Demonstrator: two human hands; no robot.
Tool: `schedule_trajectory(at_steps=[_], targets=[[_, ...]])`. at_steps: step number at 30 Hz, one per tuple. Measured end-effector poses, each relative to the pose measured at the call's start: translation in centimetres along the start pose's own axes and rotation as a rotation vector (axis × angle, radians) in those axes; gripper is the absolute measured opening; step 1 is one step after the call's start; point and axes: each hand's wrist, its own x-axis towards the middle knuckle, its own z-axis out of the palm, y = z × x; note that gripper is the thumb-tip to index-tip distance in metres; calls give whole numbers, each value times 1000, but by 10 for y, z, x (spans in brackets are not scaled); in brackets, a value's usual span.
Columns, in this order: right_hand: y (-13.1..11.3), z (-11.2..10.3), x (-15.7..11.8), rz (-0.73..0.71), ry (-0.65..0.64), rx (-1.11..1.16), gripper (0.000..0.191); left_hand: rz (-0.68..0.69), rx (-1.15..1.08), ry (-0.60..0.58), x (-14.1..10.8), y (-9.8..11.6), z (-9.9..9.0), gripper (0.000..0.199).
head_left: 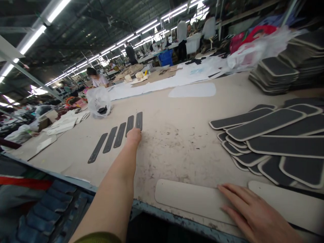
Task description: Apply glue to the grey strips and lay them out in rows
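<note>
- At the lower left, folded blue fabric (pixel 50 206) lay below the edge of the table (pixel 157 162).
- Pale flat pieces (pixel 65 123) lay in a loose heap at the table's left side.
- A clear plastic bag (pixel 95 98) with something dark inside sat on the tabletop; a person (pixel 100 80) in a light top was beyond it.
- Five narrow dark strips (pixel 110 140) with rounded corners lay side by side in a slanting row, with gaps between them.
- The left hand (pixel 134 135) reached out to the row's right end, fingers curled in close together at the near ends of the last two strips. Whether it gripped one or only touched it, I could not tell.
- Farther back, white sheeting (pixel 162 82) ran along the table, and a white rounded piece (pixel 193 90) lay just in front of it.
- A long pale panel (pixel 187 197) lay flat along the near edge.
- The right hand (pixel 253 211) was open, palm down, its fingers extended over that panel's right part; it had nothing in its grasp.
- Just beside it, a second pale panel (pixel 291 204) ran toward the right.
- Dark panels with pale borders (pixel 265 125) overlapped in a fanned pile at the right, behind the right hand.
- Behind the pile rose taller stacks of similar pieces (pixel 275 74), next to a crumpled clear bag (pixel 249 55).
</note>
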Motion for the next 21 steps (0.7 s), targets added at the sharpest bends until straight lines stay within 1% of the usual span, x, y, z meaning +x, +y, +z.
schedule_trajectory(at_steps=[4, 6, 9, 12, 14, 16, 19, 20, 21], targets=[[0, 5, -1, -108, -12, -12, 45, 28, 69, -15, 15, 2, 8, 32], [0, 8, -2, -137, -10, -13, 44, 44, 93, -10, 19, 3, 10, 33], [3, 9, -1, -135, -7, -12, 42, 57, 113, 5, 19, 5, 10, 32], [2, 3, 3, -106, 1, 19, 36, 35, 111, 41, 11, 9, 5, 32], [-2, -5, 9, -88, -22, 76, 32, 4, 100, 85, 0, 13, -4, 36], [-9, -12, 14, -88, -69, 153, 31, -25, 41, 177, -15, 16, -18, 38], [-16, -19, 21, -88, -115, 230, 27, -31, -168, 367, -49, 18, -48, 30], [-17, -19, 22, -73, -112, 233, 27, -28, -263, 415, -64, 17, -59, 27], [-17, -20, 22, -54, -101, 229, 28, -28, -366, 438, -80, 16, -69, 24]])
